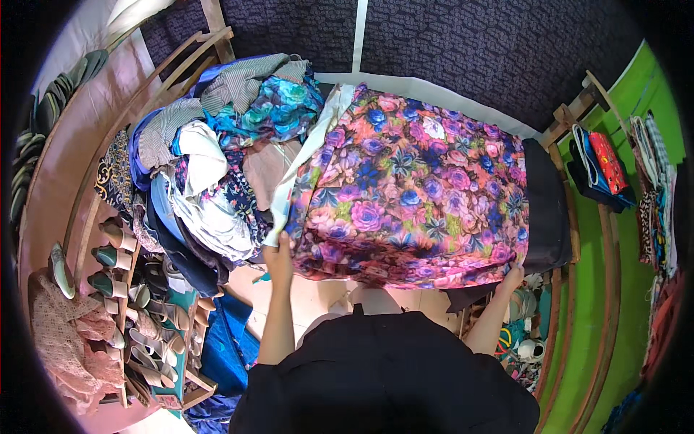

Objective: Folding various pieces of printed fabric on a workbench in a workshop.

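Note:
A floral cloth (pixel 426 188) in pink, purple and blue lies spread over a black padded surface (pixel 546 210). My left hand (pixel 278 253) is closed on its near left corner, where a pale strip of the underside (pixel 296 173) is turned up along the left edge. My right hand (pixel 514 277) grips the near right corner, its fingers partly hidden by the fabric. Between my hands the near edge hangs in loose folds. Left of the cloth rises a heap of crumpled clothes (pixel 210 210), close to the turned-up edge.
Wooden rails (pixel 87 210) run along the left side, with a shoe rack (pixel 155 333) below them. Blue fabric (pixel 228 347) lies near the rack. At right stand a wooden frame (pixel 607 289), folded items (pixel 603 166) and hanging clothes (pixel 647 188). A dark patterned curtain (pixel 470 58) closes the back.

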`<state>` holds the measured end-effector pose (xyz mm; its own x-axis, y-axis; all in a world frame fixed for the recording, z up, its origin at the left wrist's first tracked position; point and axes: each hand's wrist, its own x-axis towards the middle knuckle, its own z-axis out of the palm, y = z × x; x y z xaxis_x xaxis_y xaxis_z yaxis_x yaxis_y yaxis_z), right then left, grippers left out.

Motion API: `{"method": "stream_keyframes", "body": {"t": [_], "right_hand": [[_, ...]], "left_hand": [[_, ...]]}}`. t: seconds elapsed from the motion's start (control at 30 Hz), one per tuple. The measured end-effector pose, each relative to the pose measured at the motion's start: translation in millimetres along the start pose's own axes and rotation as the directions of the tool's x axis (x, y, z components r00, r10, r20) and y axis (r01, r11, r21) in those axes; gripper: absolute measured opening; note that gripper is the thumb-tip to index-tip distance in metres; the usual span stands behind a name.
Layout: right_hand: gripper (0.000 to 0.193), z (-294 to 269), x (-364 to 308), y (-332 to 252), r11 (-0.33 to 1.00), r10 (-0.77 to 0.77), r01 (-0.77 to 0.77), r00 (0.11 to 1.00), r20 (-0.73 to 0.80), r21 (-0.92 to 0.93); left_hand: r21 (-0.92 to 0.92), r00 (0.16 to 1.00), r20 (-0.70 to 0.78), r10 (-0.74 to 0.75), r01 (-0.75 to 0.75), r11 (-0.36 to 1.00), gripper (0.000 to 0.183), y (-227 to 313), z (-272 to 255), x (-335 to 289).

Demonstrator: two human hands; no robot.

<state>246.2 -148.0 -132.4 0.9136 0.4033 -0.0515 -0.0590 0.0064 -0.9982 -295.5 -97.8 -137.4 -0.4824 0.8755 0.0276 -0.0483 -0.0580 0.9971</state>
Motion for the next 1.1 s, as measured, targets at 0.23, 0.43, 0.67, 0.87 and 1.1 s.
{"method": "stream_keyframes", "body": {"t": [0.23, 0.43, 0.67, 0.87, 1.1], "right_hand": [[0.004, 12, 16, 19, 1.000, 0.006, -0.007, 1.000, -0.024, -0.028], [0.011, 5, 45, 40, 0.999, -0.027, 0.029, 0.997, -0.068, 0.032], [0.042, 4, 53, 51, 0.992, -0.040, 0.051, 0.995, -0.095, 0.112], [0.012, 7, 40, 37, 0.988, -0.012, 0.023, 0.997, -0.072, 0.153], [0.020, -1, 36, 34, 1.000, 0.005, -0.005, 1.000, 0.012, 0.027]], "left_hand": [[0.399, 0.754, 0.462, 0.467, -0.647, 0.649, 0.030, -1, 44, -25], [0.178, 0.702, 0.549, 0.453, -0.628, 0.757, 0.029, -13, 35, -16], [0.353, 0.949, 0.082, 0.306, -0.314, 0.881, 0.026, -32, 56, -25], [0.004, 0.933, 0.359, 0.017, -0.020, 1.000, 0.011, -38, 15, 15], [0.274, 0.988, 0.080, 0.133, -0.150, 0.950, 0.012, -10, -48, 77]]}}
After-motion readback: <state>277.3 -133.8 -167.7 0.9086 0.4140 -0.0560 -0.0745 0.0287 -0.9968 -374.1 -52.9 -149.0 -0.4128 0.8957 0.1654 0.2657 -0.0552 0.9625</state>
